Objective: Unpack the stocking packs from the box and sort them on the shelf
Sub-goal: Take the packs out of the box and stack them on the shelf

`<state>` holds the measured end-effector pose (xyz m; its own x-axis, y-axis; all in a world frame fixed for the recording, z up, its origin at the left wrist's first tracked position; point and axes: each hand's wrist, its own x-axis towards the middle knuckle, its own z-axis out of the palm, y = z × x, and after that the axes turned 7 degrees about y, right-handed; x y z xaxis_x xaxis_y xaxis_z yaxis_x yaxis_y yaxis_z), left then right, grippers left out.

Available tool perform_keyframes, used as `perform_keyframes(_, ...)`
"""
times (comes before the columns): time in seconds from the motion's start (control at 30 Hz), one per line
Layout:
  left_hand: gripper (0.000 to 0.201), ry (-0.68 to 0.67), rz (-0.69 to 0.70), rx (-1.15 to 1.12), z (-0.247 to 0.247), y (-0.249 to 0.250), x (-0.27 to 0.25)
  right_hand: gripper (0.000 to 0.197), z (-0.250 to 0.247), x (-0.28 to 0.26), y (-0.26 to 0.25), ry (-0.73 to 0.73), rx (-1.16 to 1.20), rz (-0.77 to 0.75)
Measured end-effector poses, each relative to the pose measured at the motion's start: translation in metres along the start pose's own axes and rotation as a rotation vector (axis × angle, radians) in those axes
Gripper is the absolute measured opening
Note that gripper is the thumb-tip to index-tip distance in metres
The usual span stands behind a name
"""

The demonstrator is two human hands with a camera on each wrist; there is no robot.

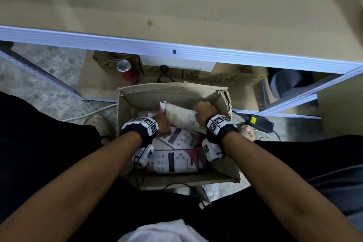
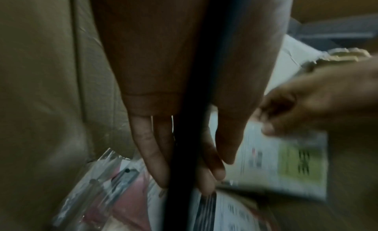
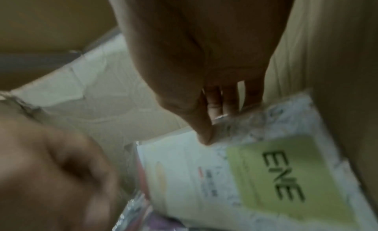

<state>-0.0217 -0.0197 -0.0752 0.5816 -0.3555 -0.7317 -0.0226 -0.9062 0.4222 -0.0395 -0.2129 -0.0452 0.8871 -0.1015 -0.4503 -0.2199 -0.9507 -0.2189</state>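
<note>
An open cardboard box (image 1: 167,94) stands on the floor between my legs, holding several stocking packs. My right hand (image 1: 203,113) pinches the top edge of a beige pack with a green label (image 1: 182,118), tilted up against the box's far wall; thumb and fingers (image 3: 204,134) close on its plastic edge, and the pack (image 3: 266,169) hangs below. My left hand (image 1: 164,124) reaches into the box beside it, its straight fingers (image 2: 159,166) touching pink and white packs (image 2: 122,194). More pink-and-white packs (image 1: 172,161) lie flat at the box's near side.
A brown shelf board with a white front edge (image 1: 176,51) runs across above the box. Under it stand a red can (image 1: 127,72) and low cardboard boxes (image 1: 225,78). A black power adapter (image 1: 259,123) and cables lie on the floor to the right.
</note>
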Motion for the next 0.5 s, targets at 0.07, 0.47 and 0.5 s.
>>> perform_keyframes(0.07, 0.026, -0.04, 0.051, 0.168, 0.016, 0.009, 0.002, 0.019, -0.005, -0.003, -0.001, 0.056, -0.004, 0.005)
perform_keyframes(0.47, 0.039, -0.189, 0.154, 0.573, 0.084, 0.007, 0.017, 0.016, -0.022, -0.021, -0.002, 0.148, 0.02, -0.041)
perform_keyframes(0.5, 0.035, -0.192, 0.16, 0.604, 0.084, 0.006, 0.018, 0.016, -0.022, -0.021, -0.003, 0.142, 0.022, -0.037)
